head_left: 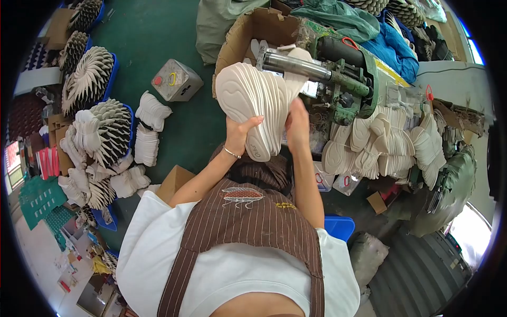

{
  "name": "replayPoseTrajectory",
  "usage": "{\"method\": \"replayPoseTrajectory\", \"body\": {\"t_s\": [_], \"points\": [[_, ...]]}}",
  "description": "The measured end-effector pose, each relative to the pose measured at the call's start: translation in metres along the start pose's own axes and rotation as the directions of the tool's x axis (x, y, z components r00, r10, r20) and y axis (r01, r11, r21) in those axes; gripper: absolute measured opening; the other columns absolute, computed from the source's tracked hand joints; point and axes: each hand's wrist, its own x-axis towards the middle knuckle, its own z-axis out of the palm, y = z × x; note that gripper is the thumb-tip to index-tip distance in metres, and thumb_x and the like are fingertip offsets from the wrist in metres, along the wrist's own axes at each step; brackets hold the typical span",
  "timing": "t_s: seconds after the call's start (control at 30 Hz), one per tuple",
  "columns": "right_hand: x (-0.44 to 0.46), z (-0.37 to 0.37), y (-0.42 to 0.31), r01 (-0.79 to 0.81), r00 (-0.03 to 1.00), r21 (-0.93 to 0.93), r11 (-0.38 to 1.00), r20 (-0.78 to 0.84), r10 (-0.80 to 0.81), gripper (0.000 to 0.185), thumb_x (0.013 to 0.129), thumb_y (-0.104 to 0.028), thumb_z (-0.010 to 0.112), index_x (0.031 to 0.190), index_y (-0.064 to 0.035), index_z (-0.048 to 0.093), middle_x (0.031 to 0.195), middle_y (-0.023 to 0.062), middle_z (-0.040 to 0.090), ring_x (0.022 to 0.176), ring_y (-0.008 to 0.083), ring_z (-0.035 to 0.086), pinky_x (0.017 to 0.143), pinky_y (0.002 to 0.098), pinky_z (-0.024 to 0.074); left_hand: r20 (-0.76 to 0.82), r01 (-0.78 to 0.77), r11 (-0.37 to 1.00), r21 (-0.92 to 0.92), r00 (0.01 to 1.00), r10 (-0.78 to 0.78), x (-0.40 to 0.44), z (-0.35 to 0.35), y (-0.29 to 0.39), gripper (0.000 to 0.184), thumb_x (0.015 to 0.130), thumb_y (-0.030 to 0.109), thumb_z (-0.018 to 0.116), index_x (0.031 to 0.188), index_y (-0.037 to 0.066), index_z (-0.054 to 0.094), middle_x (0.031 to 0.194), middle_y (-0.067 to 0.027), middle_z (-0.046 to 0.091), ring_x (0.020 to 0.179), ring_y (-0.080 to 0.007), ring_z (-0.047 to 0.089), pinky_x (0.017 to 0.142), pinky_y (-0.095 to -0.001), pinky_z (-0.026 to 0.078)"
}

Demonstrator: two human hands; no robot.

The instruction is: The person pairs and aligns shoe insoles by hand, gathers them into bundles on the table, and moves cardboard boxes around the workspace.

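Note:
My left hand (242, 134) is wrapped around a thick stack of off-white shoe insoles (248, 98), its thumb across the front one. The stack is fanned and tilted, heel ends down, with printed lettering on the front heel. To its right, my right hand (298, 126) is closed at the lower end of a single insole (297, 74); its fingertips are partly hidden and slightly blurred. That insole stands up against the metal roller (297, 64) of a green machine (346, 100). The roller crosses in front of its upper part.
An open cardboard box (235, 45) stands behind the stack. On the green table sit a square metal can (177, 80) and insole bundles (147, 145). Blue trays (130, 127) of fanned insoles line the left. More insole bundles (388, 140) lie right of the machine.

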Motion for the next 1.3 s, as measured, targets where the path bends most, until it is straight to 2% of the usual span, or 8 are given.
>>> {"method": "replayPoseTrajectory", "body": {"t_s": [0.27,0.47,0.5,0.63,0.8,1.0,1.27,1.3], "points": [[0.021,-0.027,0.011,0.107,0.950,-0.139,0.984,-0.277,-0.143,0.023,0.096,-0.014,0.039,0.077,-0.0043,0.050,0.069,-0.0047,0.044,0.063,0.0044,0.040,0.059,0.0241,0.0365,-0.030,0.003,1.000,0.005,1.000,-0.003,-0.003,0.003,-0.001,0.050,0.067,0.002,0.071,0.112,-0.002,0.051,0.104,-0.0078,0.059,0.093,-0.0173,0.057,0.083,-0.0294,0.046],[-0.021,-0.003,0.024,-0.005,1.000,-0.134,0.991,0.009,0.006,0.030,0.097,-0.019,0.039,0.116,-0.0005,0.053,0.086,-0.0025,0.055,0.077,0.0075,0.049,0.072,0.0261,0.0408,-0.038,0.034,0.999,-0.006,0.999,-0.034,-0.004,0.008,0.002,0.048,0.067,0.000,0.071,0.111,-0.002,0.052,0.104,-0.0078,0.060,0.092,-0.0170,0.057,0.083,-0.0292,0.046],[-0.025,-0.005,0.023,0.001,1.000,-0.094,0.996,0.000,-0.001,0.031,0.098,-0.018,0.034,0.114,0.0020,0.052,0.101,0.0050,0.059,0.092,0.0136,0.055,0.083,0.0301,0.0426,-0.032,0.055,0.998,-0.002,0.998,-0.055,-0.005,0.008,0.003,0.048,0.067,0.000,0.072,0.111,-0.002,0.052,0.104,-0.0078,0.060,0.092,-0.0169,0.057,0.083,-0.0292,0.046],[0.026,-0.043,0.031,0.093,0.967,-0.228,0.969,-0.210,-0.142,0.027,0.097,-0.016,0.034,0.103,0.0001,0.055,0.097,0.0059,0.059,0.086,0.0132,0.056,0.078,0.0292,0.0444,-0.035,0.093,0.995,0.032,0.995,-0.092,-0.004,0.005,-0.006,0.047,0.067,0.000,0.073,0.109,-0.003,0.053,0.102,-0.0080,0.061,0.090,-0.0169,0.058,0.081,-0.0291,0.047],[0.002,-0.008,0.013,0.082,0.996,-0.160,0.984,0.037,-0.077,0.021,0.096,-0.016,0.039,0.099,-0.0010,0.054,0.087,0.0022,0.056,0.077,0.0104,0.049,0.073,0.0273,0.0414,-0.052,0.080,0.997,0.012,0.996,-0.079,-0.001,0.011,-0.001,0.045,0.067,0.001,0.073,0.107,-0.003,0.055,0.101,-0.0087,0.061,0.087,-0.0171,0.059,0.079,-0.0293,0.048],[0.022,-0.044,0.038,0.111,0.975,-0.118,0.987,-0.182,-0.132,0.025,0.097,-0.017,0.037,0.098,-0.0011,0.056,0.091,0.0022,0.060,0.080,0.0120,0.058,0.070,0.0265,0.0454,-0.076,0.097,0.995,0.005,0.992,-0.096,-0.005,0.006,-0.001,0.044,0.068,0.000,0.073,0.107,-0.003,0.054,0.100,-0.0091,0.062,0.087,-0.0175,0.060,0.078,-0.0297,0.049],[-0.022,-0.006,0.026,0.023,0.999,-0.153,0.988,0.026,-0.019,0.031,0.097,-0.018,0.038,0.116,0.0024,0.052,0.108,0.0070,0.059,0.094,0.0125,0.055,0.082,0.0280,0.0438,-0.089,0.089,0.995,-0.035,0.992,-0.092,-0.002,0.007,0.001,0.044,0.067,0.000,0.073,0.107,-0.003,0.054,0.100,-0.0092,0.061,0.087,-0.0181,0.059,0.078,-0.0304,0.049],[-0.014,-0.014,0.033,0.050,0.995,-0.155,0.987,-0.075,-0.063,0.027,0.097,-0.017,0.038,0.108,0.0016,0.055,0.093,0.0021,0.056,0.083,0.0092,0.050,0.074,0.0262,0.0417,-0.091,0.110,0.994,-0.027,0.990,-0.112,-0.002,0.006,0.000,0.044,0.067,-0.001,0.073,0.107,-0.003,0.054,0.101,-0.0091,0.061,0.088,-0.0183,0.060,0.078,-0.0305,0.049]]}}
